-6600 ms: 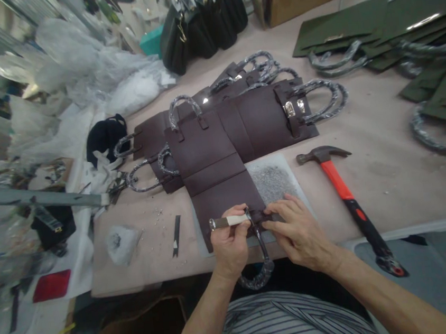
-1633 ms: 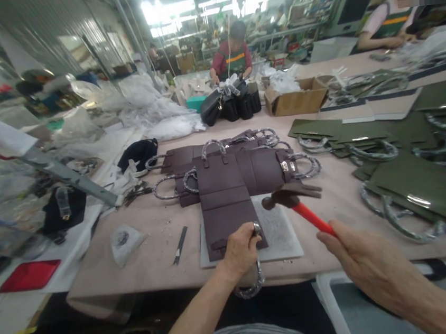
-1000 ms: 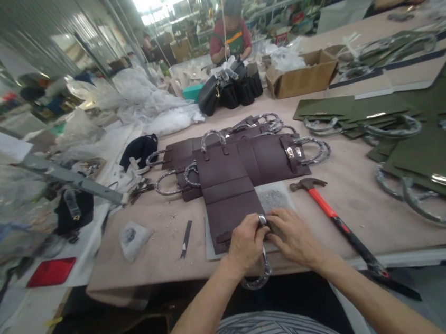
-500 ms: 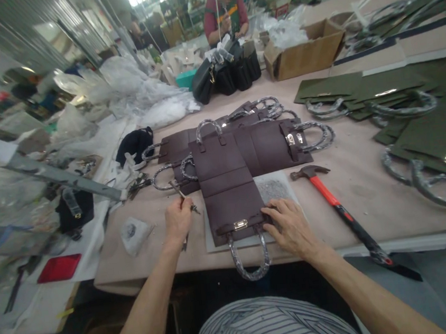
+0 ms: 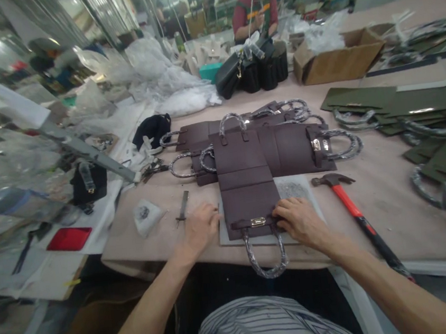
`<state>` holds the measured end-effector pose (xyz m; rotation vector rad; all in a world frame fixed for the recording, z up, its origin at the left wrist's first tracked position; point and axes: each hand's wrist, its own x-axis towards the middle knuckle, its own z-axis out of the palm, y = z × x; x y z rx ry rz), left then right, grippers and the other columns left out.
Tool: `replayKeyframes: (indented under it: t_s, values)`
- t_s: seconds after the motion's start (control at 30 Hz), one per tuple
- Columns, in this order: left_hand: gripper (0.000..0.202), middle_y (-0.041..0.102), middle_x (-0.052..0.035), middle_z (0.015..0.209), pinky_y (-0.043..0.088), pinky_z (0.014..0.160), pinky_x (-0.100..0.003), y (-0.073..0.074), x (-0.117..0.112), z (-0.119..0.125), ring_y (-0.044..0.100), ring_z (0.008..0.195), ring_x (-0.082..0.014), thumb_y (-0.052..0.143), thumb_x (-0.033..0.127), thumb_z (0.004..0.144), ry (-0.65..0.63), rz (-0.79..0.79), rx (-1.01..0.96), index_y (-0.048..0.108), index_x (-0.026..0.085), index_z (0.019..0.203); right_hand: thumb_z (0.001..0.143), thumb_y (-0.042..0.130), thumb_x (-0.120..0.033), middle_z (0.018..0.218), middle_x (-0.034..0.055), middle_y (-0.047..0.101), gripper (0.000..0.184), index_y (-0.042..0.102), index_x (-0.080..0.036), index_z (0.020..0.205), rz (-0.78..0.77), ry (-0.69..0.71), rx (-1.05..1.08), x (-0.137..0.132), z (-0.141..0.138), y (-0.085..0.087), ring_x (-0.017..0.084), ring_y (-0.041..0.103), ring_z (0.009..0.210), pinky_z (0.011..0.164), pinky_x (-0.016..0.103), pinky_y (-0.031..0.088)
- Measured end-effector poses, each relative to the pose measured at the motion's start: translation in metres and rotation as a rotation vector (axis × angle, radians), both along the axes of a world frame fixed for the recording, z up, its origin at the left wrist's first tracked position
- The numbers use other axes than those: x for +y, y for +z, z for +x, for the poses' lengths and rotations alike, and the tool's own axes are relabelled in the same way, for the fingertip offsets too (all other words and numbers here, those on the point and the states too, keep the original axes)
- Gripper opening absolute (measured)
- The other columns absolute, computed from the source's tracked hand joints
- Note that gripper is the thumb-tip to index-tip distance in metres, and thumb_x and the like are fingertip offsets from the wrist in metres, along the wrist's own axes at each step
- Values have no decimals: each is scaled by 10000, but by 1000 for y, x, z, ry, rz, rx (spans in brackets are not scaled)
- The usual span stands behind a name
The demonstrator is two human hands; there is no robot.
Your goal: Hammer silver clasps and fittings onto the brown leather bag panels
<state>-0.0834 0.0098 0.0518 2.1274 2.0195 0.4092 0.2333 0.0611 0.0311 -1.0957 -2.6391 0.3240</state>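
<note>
A dark brown, flat handbag piece (image 5: 248, 196) lies lengthwise before me. It has a gold clasp (image 5: 258, 222) and a plastic-wrapped handle (image 5: 269, 273) hanging over the table's front edge. My right hand (image 5: 298, 220) grips its lower right edge, near the clasp strap, with fingers bent. To the left of the piece, my left hand (image 5: 203, 225) is closed, thumb and fingers together by a thin dark bit too small to name. Close beside that hand, a metal caliper-like tool (image 5: 183, 207) lies on the table. Under the handbag piece is a pale slab (image 5: 298, 183).
A claw hammer (image 5: 350, 204) with a red and black handle lies at right. More brown handbag pieces (image 5: 285, 150) lie behind, and olive green ones (image 5: 442, 165) at far right. Black bags (image 5: 253, 71) and a cardboard box (image 5: 339, 61) stand at the back; a person (image 5: 252, 12) is beyond.
My left hand has let go of the metal tool, which now lies on the table, and has moved closer to the handbag piece. My right hand stays at its edge. The view has shifted left.
</note>
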Motion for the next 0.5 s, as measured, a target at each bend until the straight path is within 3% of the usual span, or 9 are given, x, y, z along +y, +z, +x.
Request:
replayKeyframes:
  t_s: [0.1, 0.2, 0.37, 0.5]
  values:
    - [89, 677, -64, 1002, 513, 859, -341, -2, -4, 37, 645, 959, -236, 684, 271, 933, -254, 0, -38, 682, 195, 978, 905, 574, -118, 928, 71, 623, 108, 646, -184, 950, -17, 79, -64, 6, 0, 4, 226, 528, 854, 762, 346, 380]
    - [75, 652, -95, 980, 512, 824, -381, -3, -2, 56, 613, 958, -272, 674, 232, 927, -374, -25, 80, 672, 159, 910, 938, 470, -75, 938, 80, 598, 213, 645, -172, 1012, -21, 129, -88, 1, -1, 7, 211, 516, 842, 754, 324, 403]
    - [137, 631, -155, 979, 508, 789, -402, -2, -4, 57, 585, 917, -286, 520, 87, 934, -539, 10, 258, 651, 98, 970, 953, 406, -67, 1005, 108, 593, 335, 651, -169, 1158, 17, 145, -126, -12, -3, 9, 225, 518, 894, 789, 348, 453]
    - [203, 629, -145, 978, 520, 791, -395, -9, -9, 40, 576, 909, -272, 467, 25, 902, -621, 44, 196, 634, 101, 989, 921, 415, -48, 1017, 110, 599, 340, 680, -183, 1086, -23, 123, -56, -12, -1, 6, 227, 520, 911, 792, 355, 473]
